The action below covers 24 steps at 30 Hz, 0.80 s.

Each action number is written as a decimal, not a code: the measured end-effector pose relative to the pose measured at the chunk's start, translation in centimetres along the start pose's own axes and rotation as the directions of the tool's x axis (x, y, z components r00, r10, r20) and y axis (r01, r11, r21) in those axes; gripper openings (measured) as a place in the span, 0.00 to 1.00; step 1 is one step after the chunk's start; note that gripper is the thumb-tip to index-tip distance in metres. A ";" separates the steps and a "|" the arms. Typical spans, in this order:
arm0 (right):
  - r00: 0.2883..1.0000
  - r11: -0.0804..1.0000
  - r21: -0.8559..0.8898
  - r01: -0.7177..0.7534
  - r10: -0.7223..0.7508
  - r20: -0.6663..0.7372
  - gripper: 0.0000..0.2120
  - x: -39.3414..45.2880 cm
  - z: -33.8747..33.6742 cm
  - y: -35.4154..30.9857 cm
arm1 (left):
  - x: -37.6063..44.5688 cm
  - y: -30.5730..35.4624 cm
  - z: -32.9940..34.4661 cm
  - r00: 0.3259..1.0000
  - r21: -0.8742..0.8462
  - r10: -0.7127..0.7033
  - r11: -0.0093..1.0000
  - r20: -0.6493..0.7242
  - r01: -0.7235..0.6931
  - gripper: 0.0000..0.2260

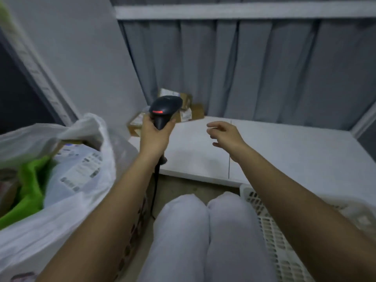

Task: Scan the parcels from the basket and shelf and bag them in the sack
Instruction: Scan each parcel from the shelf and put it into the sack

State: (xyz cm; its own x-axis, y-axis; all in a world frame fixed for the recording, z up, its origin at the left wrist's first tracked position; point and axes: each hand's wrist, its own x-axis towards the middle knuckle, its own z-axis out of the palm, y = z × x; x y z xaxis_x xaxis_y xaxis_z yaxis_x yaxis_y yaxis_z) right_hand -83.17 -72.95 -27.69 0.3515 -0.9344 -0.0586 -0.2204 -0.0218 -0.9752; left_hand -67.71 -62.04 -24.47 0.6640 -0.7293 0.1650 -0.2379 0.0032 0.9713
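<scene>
1. Head cam: left hand [155,133] grips the scanner [165,110], its red light lit.
2. Right hand [225,137] hangs loose and empty over the shelf [284,151].
3. Parcels [184,107] sit in the shelf's back corner; sack [61,200] on the left, basket [270,224] on the right.

A gray curtain [264,68] hangs in long folds at the back. A white bar [244,12] runs across above it. On the left stands a pale wall panel [81,58], with a dark opening [18,94] beside it (too dark to see inside). Down low, two knees in white trousers [205,231] sit close together. The floor [183,188] in front of them looks brown and dull.
</scene>
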 end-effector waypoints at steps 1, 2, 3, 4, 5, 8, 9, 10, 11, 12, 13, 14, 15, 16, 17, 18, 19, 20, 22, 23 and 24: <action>0.999 1.000 0.005 -0.029 0.029 -0.022 0.09 1.3 -0.1 1.3 | 1.3 -1.2 1.1 1.000 0.003 -0.021 1.000 0.000 0.021 0.16; 0.997 0.998 0.009 -0.056 0.057 -0.042 0.09 2.7 -0.1 2.6 | 2.6 -2.5 2.1 0.999 0.000 -0.046 0.999 0.002 0.046 0.16; 0.995 0.997 0.012 -0.079 0.080 -0.064 0.09 4.3 0.0 3.8 | 4.0 -3.8 3.2 0.997 -0.006 -0.077 0.997 0.006 0.077 0.16; 0.992 0.995 0.015 -0.094 0.095 -0.086 0.09 5.9 0.2 5.1 | 5.2 -5.2 4.1 0.994 -0.011 -0.109 0.994 0.008 0.109 0.16; 0.989 0.995 0.016 -0.102 0.103 -0.102 0.08 7.6 0.5 6.2 | 6.6 -6.6 5.1 0.991 -0.013 -0.136 0.991 0.008 0.136 0.16; 0.987 0.993 0.010 -0.116 0.117 -0.112 0.08 13.0 1.7 9.1 | 11.0 -10.7 7.9 0.977 -0.009 -0.214 0.977 -0.012 0.214 0.15; 0.988 0.994 -0.002 -0.110 0.109 -0.112 0.08 14.8 2.2 9.9 | 12.5 -11.9 8.8 0.969 -0.005 -0.244 0.970 -0.020 0.244 0.14; 0.991 0.995 -0.032 -0.089 0.085 -0.108 0.08 16.8 2.8 10.6 | 14.3 -13.1 9.6 0.964 -0.008 -0.266 0.964 -0.028 0.266 0.14; 0.994 0.995 -0.074 -0.062 0.054 -0.100 0.08 18.9 3.4 11.3 | 16.1 -14.3 10.4 0.960 -0.008 -0.280 0.960 -0.030 0.280 0.14; 0.996 0.993 -0.116 -0.038 0.027 -0.089 0.09 21.0 4.1 11.9 | 17.9 -15.4 11.1 0.959 -0.006 -0.284 0.959 -0.029 0.284 0.14; 0.997 0.989 -0.149 -0.019 0.008 -0.080 0.09 23.2 4.8 12.4 | 19.6 -16.6 11.8 0.959 -0.001 -0.284 0.959 -0.026 0.284 0.14; 0.997 0.986 -0.170 -0.004 -0.009 -0.073 0.10 25.5 5.5 12.8 | 21.4 -17.6 12.3 0.959 0.000 -0.282 0.959 -0.024 0.282 0.14; 0.997 0.984 -0.180 0.007 -0.021 -0.073 0.12 27.6 6.2 13.0 | 23.1 -18.6 12.8 0.959 0.003 -0.283 0.959 -0.023 0.283 0.14; 0.997 0.983 -0.183 0.016 -0.030 -0.077 0.13 29.5 6.9 13.2 | 24.7 -19.4 13.1 0.958 0.001 -0.285 0.958 -0.026 0.285 0.14; 0.996 0.984 -0.178 0.023 -0.038 -0.079 0.14 31.3 7.5 13.3 | 26.1 -20.2 13.4 0.957 -0.006 -0.289 0.957 -0.032 0.289 0.14; 0.996 0.983 -0.178 0.035 -0.050 -0.080 0.15 32.9 8.1 13.3 | 27.5 -20.8 13.6 0.956 -0.016 -0.292 0.956 -0.039 0.292 0.14; 0.994 0.980 -0.188 0.060 -0.076 -0.075 0.16 34.3 8.6 13.4 | 28.7 -21.4 13.7 0.955 -0.026 -0.293 0.956 -0.051 0.292 0.14; 0.991 0.973 -0.206 0.100 -0.116 -0.068 0.17 35.7 9.2 13.4 | 29.9 -22.0 13.8 0.955 -0.029 -0.289 0.957 -0.066 0.287 0.14; 0.974 0.947 -0.249 0.201 -0.221 -0.055 0.18 38.5 10.2 13.5 | 32.1 -23.2 14.0 0.952 -0.031 -0.288 0.958 -0.100 0.286 0.15; 0.960 0.926 -0.286 0.248 -0.274 -0.056 0.19 40.0 10.6 13.5 | 33.1 -23.8 14.0 0.948 -0.039 -0.297 0.955 -0.115 0.294 0.16; 0.946 0.895 -0.351 0.276 -0.317 -0.065 0.22 41.5 11.1 13.6 | 34.0 -24.4 14.0 0.945 -0.052 -0.305 0.952 -0.121 0.301 0.16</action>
State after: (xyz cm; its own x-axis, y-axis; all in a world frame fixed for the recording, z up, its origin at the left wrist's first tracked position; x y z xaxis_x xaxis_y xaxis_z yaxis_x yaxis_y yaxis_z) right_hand -61.47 -108.10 -45.71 0.3433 -0.9003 0.2677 -0.4196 -0.4020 -0.8138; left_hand -49.25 -96.49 -44.92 0.7856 -0.6071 -0.1197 0.0103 -0.1806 0.9835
